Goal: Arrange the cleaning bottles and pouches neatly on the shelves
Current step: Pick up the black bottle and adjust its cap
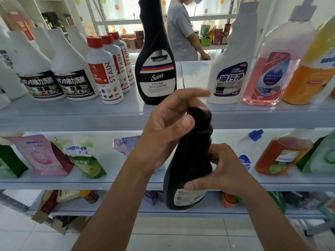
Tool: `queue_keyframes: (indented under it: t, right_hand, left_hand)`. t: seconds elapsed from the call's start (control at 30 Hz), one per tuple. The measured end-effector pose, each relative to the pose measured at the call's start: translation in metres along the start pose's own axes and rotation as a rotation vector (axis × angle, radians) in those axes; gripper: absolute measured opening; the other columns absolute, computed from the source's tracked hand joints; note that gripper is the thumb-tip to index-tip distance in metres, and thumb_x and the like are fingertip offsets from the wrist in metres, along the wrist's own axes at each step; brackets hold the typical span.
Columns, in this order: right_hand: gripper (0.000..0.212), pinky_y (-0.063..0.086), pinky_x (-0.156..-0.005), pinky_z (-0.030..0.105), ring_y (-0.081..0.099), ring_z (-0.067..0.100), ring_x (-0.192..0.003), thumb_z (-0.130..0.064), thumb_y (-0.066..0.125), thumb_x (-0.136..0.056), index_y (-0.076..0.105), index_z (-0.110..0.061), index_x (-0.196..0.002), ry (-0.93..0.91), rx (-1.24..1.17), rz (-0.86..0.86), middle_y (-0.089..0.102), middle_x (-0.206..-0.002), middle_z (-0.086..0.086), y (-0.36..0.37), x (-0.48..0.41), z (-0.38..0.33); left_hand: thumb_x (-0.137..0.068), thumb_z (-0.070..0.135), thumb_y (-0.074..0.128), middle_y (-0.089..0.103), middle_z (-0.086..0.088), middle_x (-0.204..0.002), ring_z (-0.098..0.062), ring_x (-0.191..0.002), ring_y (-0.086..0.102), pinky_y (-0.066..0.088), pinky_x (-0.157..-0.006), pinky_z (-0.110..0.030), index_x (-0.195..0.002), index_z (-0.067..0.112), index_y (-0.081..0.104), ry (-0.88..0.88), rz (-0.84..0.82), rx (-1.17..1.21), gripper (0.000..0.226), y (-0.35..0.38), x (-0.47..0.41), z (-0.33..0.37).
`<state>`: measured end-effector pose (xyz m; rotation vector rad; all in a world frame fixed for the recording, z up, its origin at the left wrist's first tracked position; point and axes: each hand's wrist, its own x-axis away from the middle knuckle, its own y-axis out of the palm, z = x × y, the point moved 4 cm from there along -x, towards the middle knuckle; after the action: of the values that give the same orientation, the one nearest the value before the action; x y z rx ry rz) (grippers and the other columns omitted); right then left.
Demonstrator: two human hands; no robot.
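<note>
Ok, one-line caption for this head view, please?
Right hand grips a black plastic bottle, left hand at its cap, before a stocked grey shelf unit.
</note>
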<state>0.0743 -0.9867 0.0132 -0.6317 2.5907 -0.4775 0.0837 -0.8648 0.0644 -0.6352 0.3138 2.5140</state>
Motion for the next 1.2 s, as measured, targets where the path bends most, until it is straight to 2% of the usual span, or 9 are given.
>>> queue_keyframes:
  t: [0.1,0.17,0.27,0.4,0.53,0.6,0.77,1.0,1.2]
  right_hand:
    - [0.044,0.047,-0.072,0.005,0.063,-0.01,-0.087,-0.031,0.086,-0.055,0.056,-0.039,-0.087,0.008,-0.009,-0.001,0.064,-0.083,-0.037,-0.001,0.0,0.0]
    - [0.046,0.046,-0.071,0.004,0.063,-0.011,-0.087,-0.035,0.089,-0.055,0.056,-0.04,-0.088,0.006,-0.001,0.008,0.064,-0.085,-0.037,-0.001,-0.001,0.0]
    - [0.045,0.047,-0.073,0.005,0.064,-0.007,-0.089,-0.029,0.087,-0.058,0.057,-0.04,-0.09,-0.008,0.008,0.003,0.065,-0.087,-0.035,0.001,-0.001,0.001]
    - [0.045,0.049,-0.073,0.008,0.065,-0.005,-0.088,-0.035,0.087,-0.056,0.058,-0.042,-0.091,-0.029,-0.003,-0.028,0.066,-0.088,-0.032,0.006,-0.001,-0.005]
    - [0.041,0.053,-0.077,0.019,0.068,0.006,-0.088,-0.042,0.079,-0.057,0.06,-0.038,-0.093,-0.022,-0.033,-0.065,0.07,-0.09,-0.02,0.011,-0.001,-0.004]
    - [0.042,0.054,-0.076,0.023,0.069,0.009,-0.088,-0.044,0.079,-0.056,0.061,-0.035,-0.093,-0.017,-0.043,-0.062,0.071,-0.091,-0.016,0.012,-0.002,-0.003]
    - [0.039,0.05,-0.07,0.013,0.068,0.002,-0.083,-0.044,0.079,-0.055,0.06,-0.038,-0.089,-0.03,-0.002,-0.052,0.069,-0.086,-0.022,0.012,-0.006,-0.006]
    - [0.045,0.05,-0.067,0.011,0.066,-0.002,-0.082,-0.052,0.081,-0.048,0.06,-0.039,-0.086,0.024,0.058,-0.03,0.069,-0.085,-0.025,0.008,-0.009,-0.01]
    - [0.045,0.055,-0.07,0.017,0.066,-0.006,-0.077,-0.045,0.075,-0.044,0.058,-0.038,-0.085,-0.01,0.05,0.315,0.066,-0.072,-0.03,-0.036,-0.032,-0.046]
  left_hand:
    - [-0.096,0.031,0.046,0.066,-0.005,-0.11,-0.03,-0.107,0.057,0.047,-0.097,-0.047,-0.136,0.01,0.037,-0.006,-0.022,0.004,0.047,-0.003,0.0,-0.002]
    - [-0.092,0.041,0.054,0.061,-0.003,-0.12,-0.028,-0.115,0.053,0.045,-0.102,-0.051,-0.135,0.012,0.039,-0.003,-0.031,-0.024,0.054,-0.001,-0.001,-0.003]
    - [-0.081,0.037,0.071,0.06,-0.005,-0.101,-0.02,-0.101,0.059,0.045,-0.1,-0.052,-0.135,0.012,0.041,0.012,0.013,-0.014,0.067,-0.002,-0.001,-0.003]
    - [-0.087,0.032,0.065,0.067,-0.006,-0.096,-0.022,-0.095,0.061,0.036,-0.101,-0.059,-0.143,0.005,0.033,0.016,-0.076,0.068,0.07,-0.005,0.001,-0.003]
    - [-0.092,0.035,0.058,0.067,-0.007,-0.111,-0.025,-0.113,0.056,0.029,-0.109,-0.063,-0.141,0.008,0.039,-0.005,-0.197,0.096,0.059,-0.002,0.002,-0.004]
    - [-0.089,0.038,0.063,0.062,-0.009,-0.116,-0.027,-0.116,0.053,0.036,-0.107,-0.058,-0.14,0.01,0.039,-0.01,-0.162,0.082,0.063,-0.002,0.001,-0.001]
    - [-0.079,0.033,0.076,0.064,-0.007,-0.092,-0.02,-0.095,0.062,0.038,-0.101,-0.056,-0.136,0.005,0.043,0.007,0.006,0.081,0.072,-0.013,0.003,0.006]
    - [-0.085,0.037,0.064,0.069,-0.006,-0.108,-0.022,-0.105,0.062,0.049,-0.096,-0.046,-0.136,0.007,0.044,-0.043,0.082,-0.047,0.062,-0.018,0.01,0.013]
    - [-0.078,0.064,0.062,0.06,-0.007,-0.128,-0.024,-0.119,0.058,0.05,-0.099,-0.037,-0.134,0.008,0.05,-0.114,0.216,-0.447,0.08,-0.047,0.032,0.004]
